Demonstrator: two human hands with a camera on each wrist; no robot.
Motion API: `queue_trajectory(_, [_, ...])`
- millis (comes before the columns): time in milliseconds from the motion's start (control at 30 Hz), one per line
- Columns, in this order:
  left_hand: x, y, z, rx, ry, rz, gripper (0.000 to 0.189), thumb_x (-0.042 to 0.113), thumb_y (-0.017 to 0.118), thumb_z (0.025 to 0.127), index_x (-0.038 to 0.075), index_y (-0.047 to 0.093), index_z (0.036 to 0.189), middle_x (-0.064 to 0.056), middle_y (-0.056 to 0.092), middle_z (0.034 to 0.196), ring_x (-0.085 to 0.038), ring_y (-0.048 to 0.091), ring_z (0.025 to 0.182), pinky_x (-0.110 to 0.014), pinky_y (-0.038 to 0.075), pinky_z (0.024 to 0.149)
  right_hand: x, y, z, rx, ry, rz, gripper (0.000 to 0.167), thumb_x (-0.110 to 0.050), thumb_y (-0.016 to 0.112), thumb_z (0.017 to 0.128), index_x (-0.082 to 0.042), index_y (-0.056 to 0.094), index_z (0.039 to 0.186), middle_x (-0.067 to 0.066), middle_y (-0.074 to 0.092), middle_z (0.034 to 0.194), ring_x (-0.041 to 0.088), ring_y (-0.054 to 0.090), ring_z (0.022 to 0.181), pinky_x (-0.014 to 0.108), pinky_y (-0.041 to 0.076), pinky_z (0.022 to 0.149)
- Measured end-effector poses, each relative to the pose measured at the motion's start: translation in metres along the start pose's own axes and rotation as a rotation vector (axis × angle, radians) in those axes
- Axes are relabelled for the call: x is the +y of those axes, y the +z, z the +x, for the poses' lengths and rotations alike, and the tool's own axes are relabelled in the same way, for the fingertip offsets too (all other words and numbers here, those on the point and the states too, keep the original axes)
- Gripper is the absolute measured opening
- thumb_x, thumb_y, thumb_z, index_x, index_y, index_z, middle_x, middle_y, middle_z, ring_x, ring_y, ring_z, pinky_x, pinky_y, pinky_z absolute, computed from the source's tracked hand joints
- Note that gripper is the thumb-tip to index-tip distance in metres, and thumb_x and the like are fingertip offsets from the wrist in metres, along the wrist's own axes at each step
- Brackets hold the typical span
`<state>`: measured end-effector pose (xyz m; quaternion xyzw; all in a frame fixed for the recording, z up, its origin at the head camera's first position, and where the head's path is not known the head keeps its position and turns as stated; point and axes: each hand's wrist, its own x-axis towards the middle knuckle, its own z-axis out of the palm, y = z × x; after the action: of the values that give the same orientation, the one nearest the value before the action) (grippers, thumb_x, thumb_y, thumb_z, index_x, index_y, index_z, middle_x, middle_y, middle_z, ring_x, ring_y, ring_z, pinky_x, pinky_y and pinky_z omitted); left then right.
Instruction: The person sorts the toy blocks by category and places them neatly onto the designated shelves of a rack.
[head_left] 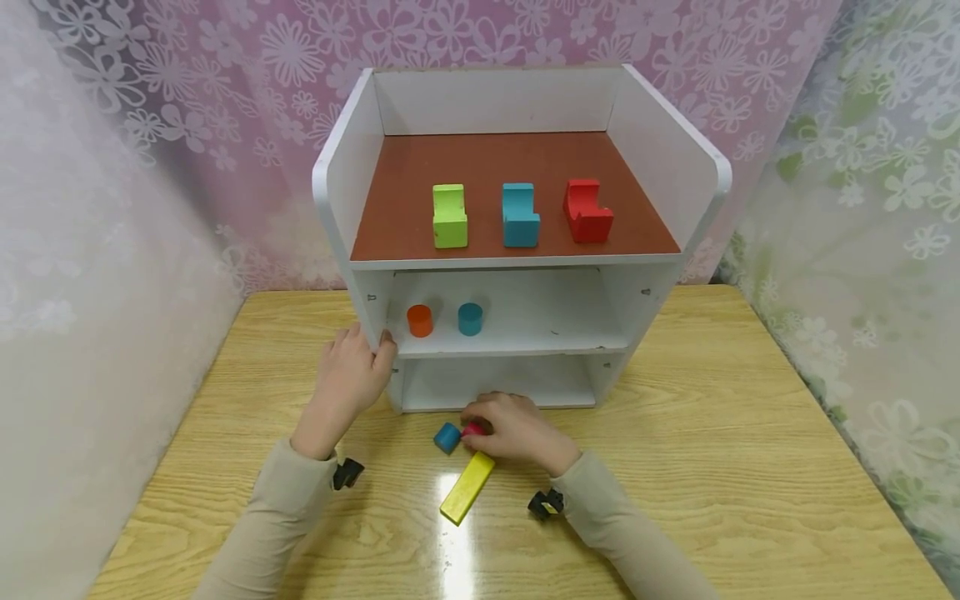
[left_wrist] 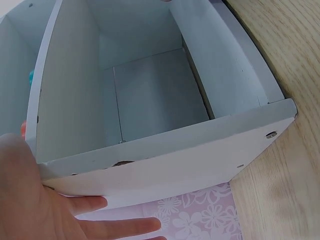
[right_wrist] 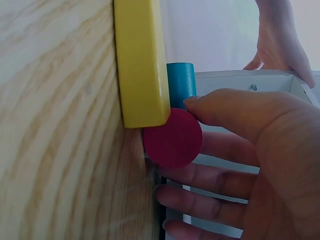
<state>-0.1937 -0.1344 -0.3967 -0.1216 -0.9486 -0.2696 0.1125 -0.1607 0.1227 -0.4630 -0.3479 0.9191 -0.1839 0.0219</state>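
Observation:
My left hand [head_left: 352, 368] holds the left side panel of a small white shelf unit [head_left: 333, 179]. Its thumb lies at the panel's front edge, while the fingers [left_wrist: 122, 227] stretch along the outer face. In front of the unit, my right hand [head_left: 517, 429] grips a red cylinder block [right_wrist: 173, 138] between thumb and fingers, low at the tabletop. Beside that block lies a blue cylinder [head_left: 447, 437] on its side. A long yellow block [head_left: 467, 488] rests on the table just nearer, its end overlapping the red cylinder in the right wrist view.
On the brown top shelf [head_left: 487, 158] stand a green notched block [head_left: 450, 229], a blue one [head_left: 521, 229] and a red one [head_left: 589, 225]. The middle shelf [head_left: 540, 325] bears an orange cylinder [head_left: 420, 321] and a blue-green cylinder [head_left: 470, 319]. Flowered curtains [head_left: 292, 50] surround the wooden table [head_left: 712, 433].

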Motion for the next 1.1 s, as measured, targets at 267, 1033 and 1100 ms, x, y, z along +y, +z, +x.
queue_trajectory(267, [0.0004, 0.0005, -0.0005, 0.007, 0.010, -0.005, 0.041, 0.032, 0.030, 0.102, 0.005, 0.058, 0.114, -0.014, 0.058, 0.093, -0.037, 0.051, 0.084, -0.047, 0.039, 0.073, -0.0008, -0.0005, -0.0005, -0.011, 0.025, -0.006, 0.019, -0.030, 0.070, 0.087, -0.019, 0.074, 0.102, -0.010, 0.057, 0.084, 0.008, 0.046, 0.070, 0.024, 0.037, 0.056])
queue_trajectory(1033, [0.0011, -0.0018, -0.0002, -0.009, -0.004, 0.001, 0.037, 0.032, 0.030, 0.103, 0.006, 0.056, 0.106, -0.012, 0.056, 0.090, -0.035, 0.050, 0.082, -0.044, 0.037, 0.073, -0.0046, -0.0071, -0.0010, -0.006, 0.074, 0.006, 0.020, -0.026, 0.073, 0.084, -0.015, 0.074, 0.100, -0.008, 0.057, 0.085, 0.009, 0.046, 0.068, 0.025, 0.037, 0.054])
queue_trajectory(1100, [0.0007, -0.0015, 0.0000, -0.005, -0.003, 0.002, 0.037, 0.032, 0.029, 0.102, 0.007, 0.056, 0.106, -0.012, 0.055, 0.090, -0.035, 0.050, 0.081, -0.044, 0.037, 0.072, -0.0052, -0.0099, -0.0015, -0.003, 0.066, 0.019, 0.021, -0.025, 0.073, 0.083, -0.014, 0.074, 0.101, -0.007, 0.059, 0.087, 0.010, 0.047, 0.070, 0.025, 0.038, 0.055])
